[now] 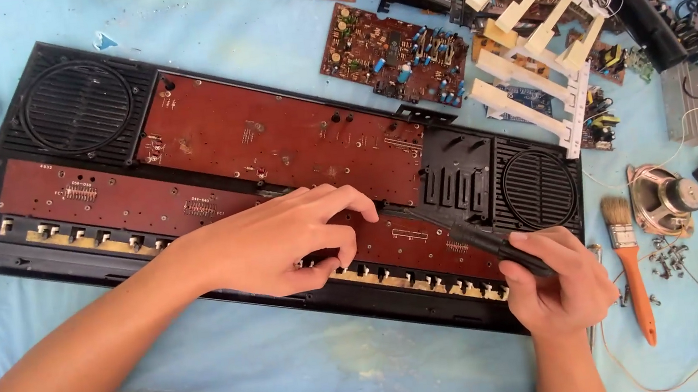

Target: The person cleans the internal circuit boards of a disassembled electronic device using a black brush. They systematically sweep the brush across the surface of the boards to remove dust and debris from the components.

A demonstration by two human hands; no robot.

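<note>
Head view, centre frame: left hand (284,238) spread narrow, fingertips pressing the brown circuit board (272,139) inside the long black keyboard case (76,104). Right hand (562,281), lower right, closed round a black tool handle (467,235) angled onto the board. Board probably stiff, light, fragile; best held by bare edges. Further right on the worktop (298,359): orange-handled brush (631,264), loose speakers (663,200).

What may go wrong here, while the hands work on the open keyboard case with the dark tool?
1. The dark tool in the right hand could slip and scratch the brown circuit board.
2. The left hand presses on the board, which may flex.
3. The loose screws beside the orange brush could scatter if a hand knocks them.
</note>
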